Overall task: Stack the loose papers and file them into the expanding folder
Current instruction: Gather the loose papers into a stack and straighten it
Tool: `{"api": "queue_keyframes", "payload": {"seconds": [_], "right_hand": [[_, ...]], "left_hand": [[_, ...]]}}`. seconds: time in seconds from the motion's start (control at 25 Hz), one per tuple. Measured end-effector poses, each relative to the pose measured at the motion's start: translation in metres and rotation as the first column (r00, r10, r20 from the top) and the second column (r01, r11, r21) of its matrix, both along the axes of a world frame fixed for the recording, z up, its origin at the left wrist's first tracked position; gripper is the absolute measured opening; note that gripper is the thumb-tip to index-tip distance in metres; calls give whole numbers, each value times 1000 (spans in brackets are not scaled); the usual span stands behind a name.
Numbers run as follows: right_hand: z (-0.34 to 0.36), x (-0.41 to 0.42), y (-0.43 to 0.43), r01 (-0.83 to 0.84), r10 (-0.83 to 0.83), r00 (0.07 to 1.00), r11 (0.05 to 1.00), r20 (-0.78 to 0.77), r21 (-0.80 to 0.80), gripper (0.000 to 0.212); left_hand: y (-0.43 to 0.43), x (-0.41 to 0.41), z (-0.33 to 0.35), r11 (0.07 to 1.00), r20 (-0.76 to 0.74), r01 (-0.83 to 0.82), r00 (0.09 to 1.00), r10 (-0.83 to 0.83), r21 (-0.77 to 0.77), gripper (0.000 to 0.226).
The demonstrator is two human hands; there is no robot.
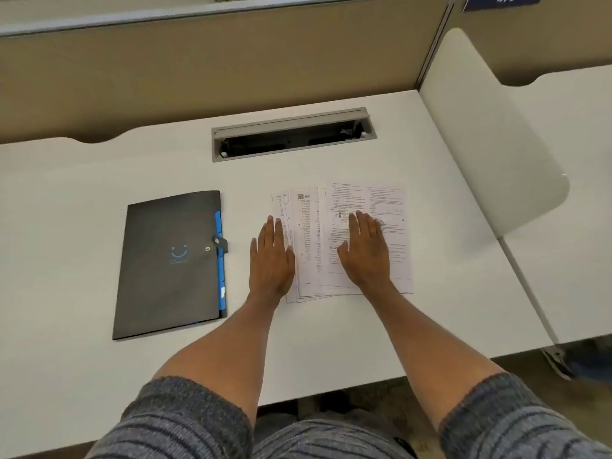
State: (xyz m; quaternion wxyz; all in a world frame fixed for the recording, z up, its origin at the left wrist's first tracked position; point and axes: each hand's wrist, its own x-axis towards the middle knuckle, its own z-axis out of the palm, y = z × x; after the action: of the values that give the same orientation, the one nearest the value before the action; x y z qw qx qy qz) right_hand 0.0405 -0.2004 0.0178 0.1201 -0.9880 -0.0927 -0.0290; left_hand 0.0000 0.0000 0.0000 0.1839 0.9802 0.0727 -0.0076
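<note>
Several printed white papers (pixel 309 233) lie fanned out and overlapping on the white desk (pixel 99 173), right of centre. My left hand (pixel 272 260) rests flat, palm down, on the left edge of the fan. My right hand (pixel 364 250) lies flat on the topmost sheet at the right, fingers together and extended. Neither hand grips anything. A black expanding folder (pixel 169 263) with a blue smiley mark lies shut on the desk to the left of my left hand, apart from the papers; its blue pockets and strap clasp show along its right edge.
A grey cable tray opening (pixel 293 134) is set into the desk behind the papers. A beige partition wall (pixel 231 61) closes the back. A white side divider (pixel 490 144) stands at the right, beyond it a neighbouring desk. The front desk edge is near my elbows.
</note>
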Motion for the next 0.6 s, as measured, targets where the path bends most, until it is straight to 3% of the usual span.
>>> {"api": "queue_keyframes", "payload": {"seconds": [0.16,0.32,0.44,0.6], "right_hand": [[5,15,-26,138,-132,990,984,-57,115,49],[6,34,-47,236,-224,971,948,-78,215,54],[5,47,-67,326,-309,945,913,-104,247,59],[0,61,-86,459,-417,885,859,-209,226,72]], "left_hand": [[3,9,-1,985,-39,-142,990,139,-99,59],[4,27,2,928,3,-270,960,280,-256,51],[5,35,3,762,-75,-427,890,450,-487,50],[6,45,9,564,-212,-569,791,574,-598,54]]}}
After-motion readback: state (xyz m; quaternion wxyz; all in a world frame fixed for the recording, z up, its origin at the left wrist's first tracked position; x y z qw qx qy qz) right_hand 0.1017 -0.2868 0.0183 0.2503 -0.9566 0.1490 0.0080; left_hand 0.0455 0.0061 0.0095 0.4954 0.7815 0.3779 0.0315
